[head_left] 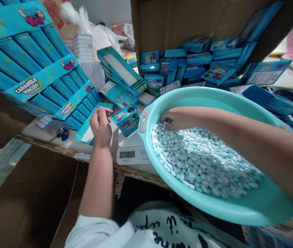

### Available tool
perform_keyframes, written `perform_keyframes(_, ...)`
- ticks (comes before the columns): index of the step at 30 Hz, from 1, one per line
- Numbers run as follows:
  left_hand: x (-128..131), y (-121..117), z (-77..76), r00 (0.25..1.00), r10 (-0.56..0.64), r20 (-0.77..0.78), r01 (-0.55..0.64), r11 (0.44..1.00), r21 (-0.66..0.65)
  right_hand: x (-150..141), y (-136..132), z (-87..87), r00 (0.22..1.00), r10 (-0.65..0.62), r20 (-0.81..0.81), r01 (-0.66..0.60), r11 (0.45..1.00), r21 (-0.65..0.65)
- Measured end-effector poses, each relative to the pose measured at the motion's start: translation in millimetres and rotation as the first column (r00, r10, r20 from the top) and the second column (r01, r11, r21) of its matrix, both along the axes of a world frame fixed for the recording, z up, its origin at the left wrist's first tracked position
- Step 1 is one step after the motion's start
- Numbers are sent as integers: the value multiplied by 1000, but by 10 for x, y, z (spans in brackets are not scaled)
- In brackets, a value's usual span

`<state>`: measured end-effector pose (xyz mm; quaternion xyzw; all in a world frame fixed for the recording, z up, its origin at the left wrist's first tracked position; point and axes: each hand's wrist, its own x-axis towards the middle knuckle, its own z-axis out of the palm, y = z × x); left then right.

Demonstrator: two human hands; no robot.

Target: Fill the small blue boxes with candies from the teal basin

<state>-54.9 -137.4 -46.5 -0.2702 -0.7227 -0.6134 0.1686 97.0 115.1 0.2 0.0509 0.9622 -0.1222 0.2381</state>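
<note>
Table (pixel 70 144), right side: candies (pixel 203 162) probably light, slippery, best scooped mid-heap; right hand (pixel 177 118) grip indeterminable, left hand (pixel 101 124) loose.

Dark metal keys (pixel 59 134) lie near the worn wooden table edge (pixel 50 147). A crumpled white plastic bag (pixel 104 38) stands behind; a white perforated plastic basket (pixel 10 155) sits lower left.

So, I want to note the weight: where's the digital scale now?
In the head view, the digital scale is just left of centre, between the left hand and the turquoise basin, with a small blue box standing on it.
</note>
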Motion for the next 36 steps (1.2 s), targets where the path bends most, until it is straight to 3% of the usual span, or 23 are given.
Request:
perform_keyframes(4,49,-64,32,980,-194,-50,195,981,23,-8,23,1,1000,11,-8,-12,1000,-21)
perform_keyframes(7,207,-57,46,957,-290,13,288,944,-162,-7,34,10,999,30,-38,-31,999,-37)
perform_keyframes(10,444,-14,97,991,-125,40,132,941,-312,1,40,35,997,44,-58,-47,998,-48)
perform_keyframes(12,602,-15,213,992,-30,-122,-17,931,-366,9,41,60,997,43,-58,-46,998,-53)
perform_keyframes(14,733,-43,410,935,-42,-353,-109,911,-398,18,39,84,998,39,-57,-42,998,-55)
perform_keyframes(16,819,-64,647,856,-191,-481,-75,875,-479,27,35,103,997,40,-60,-43,998,-53)
perform_keyframes(18,852,-49,856,770,-409,-489,3,770,-638,35,32,109,997,48,-64,-51,997,-51)
perform_keyframes(20,844,-2,985,676,-546,-495,9,678,-735,38,32,101,995,62,-73,-66,997,-51)
perform_keyframes(21,830,24,1016,628,-576,-523,-14,664,-748,38,34,93,994,69,-80,-74,996,-51)
perform_keyframes(25,774,70,1001,507,-639,-579,-62,643,-763,30,39,63,991,88,-102,-94,994,-52)
perform_keyframes(32,707,65,987,464,-668,-582,-29,645,-764,30,40,60,992,72,-99,-78,995,-60)
perform_keyframes(36,584,137,1013,438,-748,-499,37,570,-821,37,64,41,989,87,-116,-94,994,-57)
